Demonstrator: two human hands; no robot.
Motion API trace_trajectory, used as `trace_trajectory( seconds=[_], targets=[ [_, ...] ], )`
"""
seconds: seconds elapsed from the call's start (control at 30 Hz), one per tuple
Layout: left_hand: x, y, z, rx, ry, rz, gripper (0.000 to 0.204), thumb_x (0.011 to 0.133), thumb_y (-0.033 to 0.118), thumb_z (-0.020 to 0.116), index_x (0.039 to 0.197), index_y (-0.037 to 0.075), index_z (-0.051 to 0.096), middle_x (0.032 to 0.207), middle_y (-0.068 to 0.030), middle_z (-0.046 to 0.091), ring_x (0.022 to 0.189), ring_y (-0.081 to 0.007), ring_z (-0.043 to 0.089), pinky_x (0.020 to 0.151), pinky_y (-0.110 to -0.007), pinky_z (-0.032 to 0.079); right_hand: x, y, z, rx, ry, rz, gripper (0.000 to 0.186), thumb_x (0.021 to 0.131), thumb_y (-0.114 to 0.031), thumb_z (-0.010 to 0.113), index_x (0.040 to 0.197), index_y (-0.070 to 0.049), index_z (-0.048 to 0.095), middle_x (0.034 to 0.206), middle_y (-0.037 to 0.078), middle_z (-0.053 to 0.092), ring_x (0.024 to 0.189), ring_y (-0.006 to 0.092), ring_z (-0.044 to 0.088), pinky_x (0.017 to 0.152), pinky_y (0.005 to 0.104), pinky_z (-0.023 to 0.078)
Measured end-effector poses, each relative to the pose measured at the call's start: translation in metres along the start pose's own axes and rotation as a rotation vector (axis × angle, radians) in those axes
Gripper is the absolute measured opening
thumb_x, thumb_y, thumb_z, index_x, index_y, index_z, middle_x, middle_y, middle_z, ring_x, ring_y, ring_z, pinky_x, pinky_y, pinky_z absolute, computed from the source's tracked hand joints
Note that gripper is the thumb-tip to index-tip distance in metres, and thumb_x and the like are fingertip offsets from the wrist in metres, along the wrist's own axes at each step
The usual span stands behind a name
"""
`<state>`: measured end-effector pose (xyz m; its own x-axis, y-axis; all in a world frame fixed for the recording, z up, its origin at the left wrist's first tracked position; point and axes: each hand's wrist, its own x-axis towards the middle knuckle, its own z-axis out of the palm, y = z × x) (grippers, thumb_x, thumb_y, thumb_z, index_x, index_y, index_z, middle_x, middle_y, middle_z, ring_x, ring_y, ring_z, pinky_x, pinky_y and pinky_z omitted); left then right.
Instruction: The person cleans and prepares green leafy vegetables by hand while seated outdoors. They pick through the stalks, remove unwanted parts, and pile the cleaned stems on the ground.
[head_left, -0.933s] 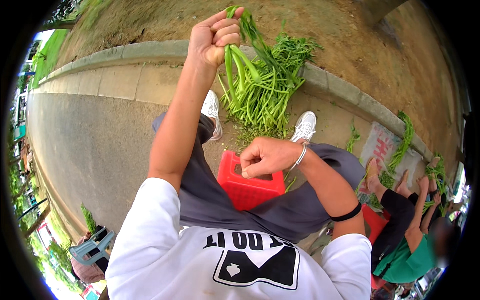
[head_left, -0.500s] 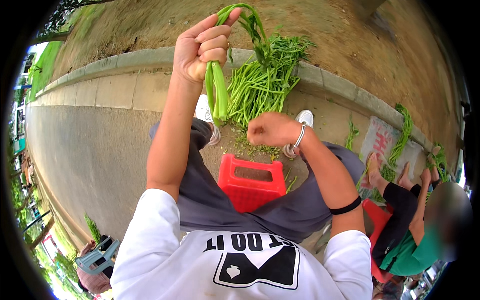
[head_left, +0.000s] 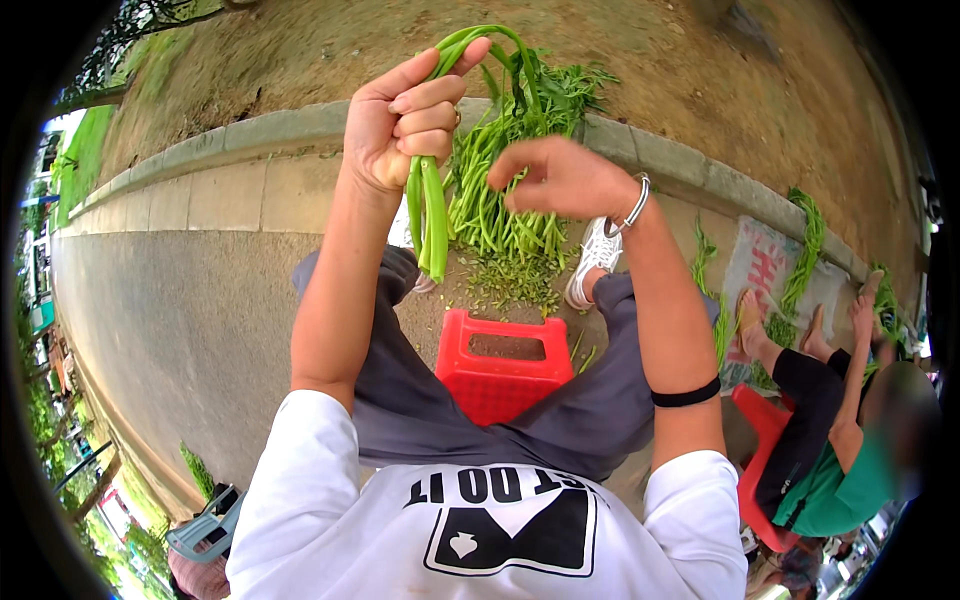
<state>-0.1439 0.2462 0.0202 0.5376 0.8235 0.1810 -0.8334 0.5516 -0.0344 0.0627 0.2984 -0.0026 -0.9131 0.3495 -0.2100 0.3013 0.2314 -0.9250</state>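
My left hand [head_left: 405, 115] grips a small bunch of long green stalks [head_left: 430, 215]; their leafy tops bend over above the fingers and the thick stems hang below. Right of it, my right hand [head_left: 555, 180] is raised in front of the pile of green stalks [head_left: 495, 220], fingers loosely curved and apart, slightly blurred, with nothing visible in them. The pile lies on the pavement against the kerb, with loose bits scattered at its near edge. A red plastic stool [head_left: 500, 380] stands between my legs, below both hands.
A concrete kerb [head_left: 680, 180] borders bare dirt. To the right a co-worker [head_left: 830, 480] in green sits beside more stalks [head_left: 802, 255] and a grey printed sack [head_left: 750, 255]. Asphalt [head_left: 170, 330] stretches left; a pale blue plastic stool [head_left: 205, 525] is at the lower left.
My right hand has moved up from over the red stool toward the pile and the held bunch, its fingers loosening. My left hand, still gripping the stalks, has shifted slightly left and down.
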Motion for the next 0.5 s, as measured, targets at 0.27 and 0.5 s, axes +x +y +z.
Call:
trace_trajectory(
  seconds=[0.27,0.5],
  targets=[
    [0.005,-0.006,-0.003,-0.009,0.022,-0.019,0.041,0.095,0.019,0.03,0.13,-0.002,0.03,0.058,0.0015,0.032,0.042,-0.0065,0.023,0.04,-0.021,0.025,0.004,-0.008,-0.003,0.327,0.458,-0.075,0.042,0.079,-0.009,0.062,0.119,-0.006,0.049,0.085,0.0,0.061,0.061,0.0046,0.053,0.051,0.0173,0.042],
    [0.01,-0.009,-0.005,-0.005,0.035,-0.037,0.042,0.095,0.02,0.03,0.131,-0.002,0.029,0.057,0.0019,0.031,0.042,-0.0063,0.023,0.04,-0.021,0.025,0.012,-0.005,0.007,0.353,0.387,0.098,0.061,0.078,-0.016,0.066,0.13,-0.002,0.036,0.079,0.003,0.057,0.056,0.0061,0.05,0.048,0.0192,0.041]
  ],
)
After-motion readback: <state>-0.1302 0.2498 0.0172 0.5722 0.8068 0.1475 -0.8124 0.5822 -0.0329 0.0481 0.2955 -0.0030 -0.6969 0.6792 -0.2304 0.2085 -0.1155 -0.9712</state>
